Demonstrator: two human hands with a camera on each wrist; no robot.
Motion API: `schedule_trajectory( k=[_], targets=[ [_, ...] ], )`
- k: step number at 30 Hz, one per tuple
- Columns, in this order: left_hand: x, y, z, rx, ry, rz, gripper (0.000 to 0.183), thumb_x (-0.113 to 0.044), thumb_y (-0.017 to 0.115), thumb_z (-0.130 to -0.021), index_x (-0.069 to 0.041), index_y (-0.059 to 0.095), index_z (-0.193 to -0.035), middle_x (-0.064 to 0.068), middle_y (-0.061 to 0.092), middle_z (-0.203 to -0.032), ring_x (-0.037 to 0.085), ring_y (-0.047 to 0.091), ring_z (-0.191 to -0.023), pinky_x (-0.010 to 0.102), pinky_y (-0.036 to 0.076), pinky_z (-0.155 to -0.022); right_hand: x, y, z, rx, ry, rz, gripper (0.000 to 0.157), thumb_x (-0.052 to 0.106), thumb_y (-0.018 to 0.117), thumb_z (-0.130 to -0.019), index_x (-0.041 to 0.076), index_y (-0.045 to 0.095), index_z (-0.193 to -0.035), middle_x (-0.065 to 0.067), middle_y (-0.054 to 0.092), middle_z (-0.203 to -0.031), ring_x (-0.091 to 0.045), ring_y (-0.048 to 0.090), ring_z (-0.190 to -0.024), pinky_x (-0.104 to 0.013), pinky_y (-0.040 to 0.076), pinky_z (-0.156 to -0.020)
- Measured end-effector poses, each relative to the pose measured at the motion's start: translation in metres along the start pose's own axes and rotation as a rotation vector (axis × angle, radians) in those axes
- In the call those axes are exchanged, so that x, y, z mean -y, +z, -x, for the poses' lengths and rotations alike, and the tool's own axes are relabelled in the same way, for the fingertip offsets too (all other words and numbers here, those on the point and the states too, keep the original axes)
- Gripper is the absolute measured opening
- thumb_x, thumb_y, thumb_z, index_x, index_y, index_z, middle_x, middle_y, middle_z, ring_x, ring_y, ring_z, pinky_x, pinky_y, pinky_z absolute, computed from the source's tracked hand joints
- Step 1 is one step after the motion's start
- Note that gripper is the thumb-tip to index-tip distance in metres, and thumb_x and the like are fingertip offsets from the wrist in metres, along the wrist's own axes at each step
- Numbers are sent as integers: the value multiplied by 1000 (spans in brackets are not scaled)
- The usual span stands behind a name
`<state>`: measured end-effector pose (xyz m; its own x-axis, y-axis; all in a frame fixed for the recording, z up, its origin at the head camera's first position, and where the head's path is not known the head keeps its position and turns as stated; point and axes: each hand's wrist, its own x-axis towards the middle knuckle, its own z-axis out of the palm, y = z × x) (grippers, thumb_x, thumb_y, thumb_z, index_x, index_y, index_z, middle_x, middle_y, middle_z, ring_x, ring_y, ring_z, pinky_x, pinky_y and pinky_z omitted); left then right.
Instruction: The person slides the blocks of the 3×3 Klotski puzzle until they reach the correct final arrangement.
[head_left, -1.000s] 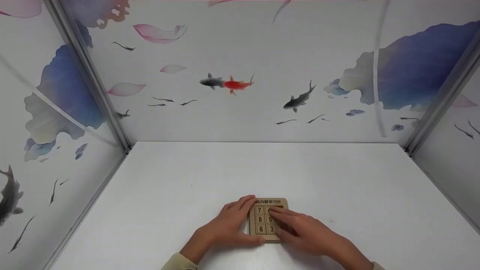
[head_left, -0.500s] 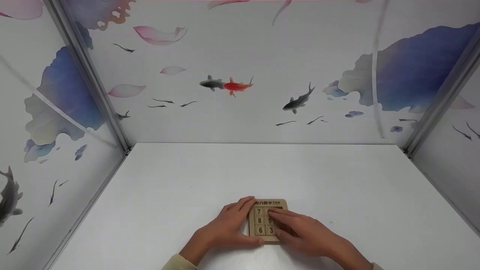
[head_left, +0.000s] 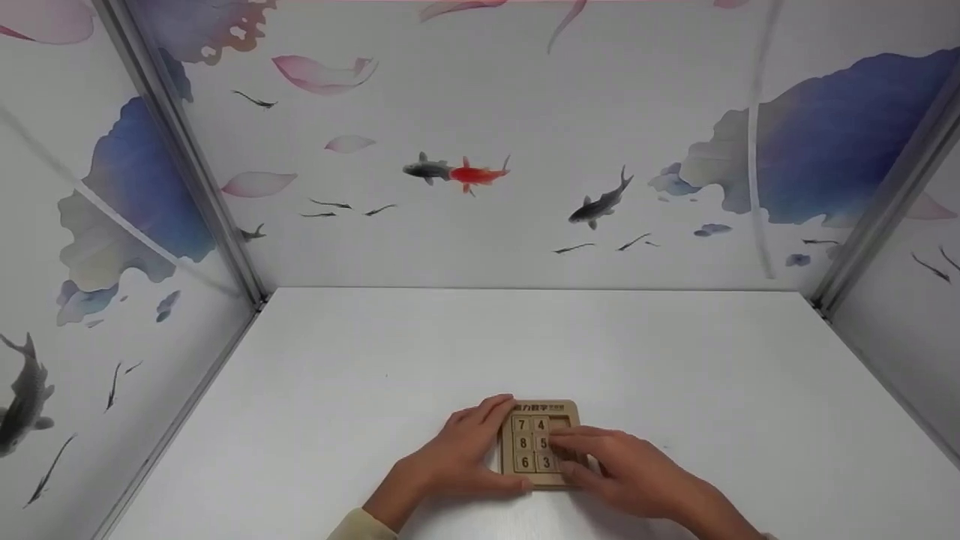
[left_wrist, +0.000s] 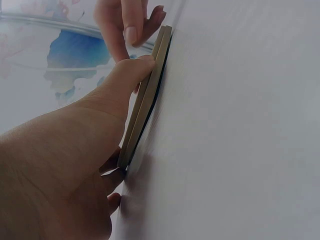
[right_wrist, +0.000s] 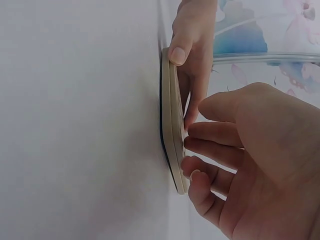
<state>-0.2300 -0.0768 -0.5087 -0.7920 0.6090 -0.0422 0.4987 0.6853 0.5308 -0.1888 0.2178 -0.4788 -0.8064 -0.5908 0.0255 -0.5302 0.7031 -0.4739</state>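
Observation:
A wooden number slide puzzle [head_left: 532, 444] lies on the white table, with dark lettering along its top edge. Tiles 7, 4, 8, 5, 6 and 3 can be read, and a recess without a tile shows at its upper right. My left hand [head_left: 461, 454] holds the frame from the left, thumb at the near edge and fingers along the far left side. Over the right column hovers or rests my right hand [head_left: 634, 469], its fingers loosely bent and hiding the tiles there. In the right wrist view its fingertips [right_wrist: 192, 145] are close to the puzzle's face; contact is unclear.
The white table [head_left: 360, 352] stretches around the puzzle. Behind it stands a white wall [head_left: 495, 97] printed with fish, petals and blue leaves. Side panels with metal corner posts [head_left: 184, 150] border the table on the left and right.
My right hand has shifted slightly to the right, uncovering tile 4 and the recess beside it. The left hand keeps its place on the puzzle.

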Motion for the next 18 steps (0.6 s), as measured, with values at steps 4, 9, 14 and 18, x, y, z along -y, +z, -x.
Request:
schedule_trajectory(
  k=[4,9,14,18],
  targets=[
    [0,0,1,6,-7,-1,120,-86,68,-85,-21,20,-174,-5,23,-181,19,31,-164,51,26,-136,0,-1,1,4,7,-8,45,47,58,-112,25,67,-150,8,68,-149,-7,64,-111,-34,57,-87],
    [-1,0,1,17,-23,-1,121,-85,69,-85,-21,20,-175,-5,23,-181,19,31,-164,51,26,-136,-3,-1,4,33,28,-25,46,48,59,-111,25,67,-150,6,67,-152,-10,67,-117,-30,58,-83],
    [-1,0,2,12,-23,10,122,-85,70,-84,-21,20,-175,-5,23,-181,19,31,-165,52,26,-136,-4,-4,3,52,35,-44,44,47,61,-110,26,69,-148,7,66,-153,-9,67,-119,-29,59,-84],
    [-1,-1,-1,6,-15,9,122,-85,70,-84,-21,20,-175,-6,23,-181,19,31,-165,52,25,-136,-5,-9,3,57,60,-104,37,43,64,-109,27,74,-141,6,70,-148,-1,64,-94,-23,55,-74]
  ],
)
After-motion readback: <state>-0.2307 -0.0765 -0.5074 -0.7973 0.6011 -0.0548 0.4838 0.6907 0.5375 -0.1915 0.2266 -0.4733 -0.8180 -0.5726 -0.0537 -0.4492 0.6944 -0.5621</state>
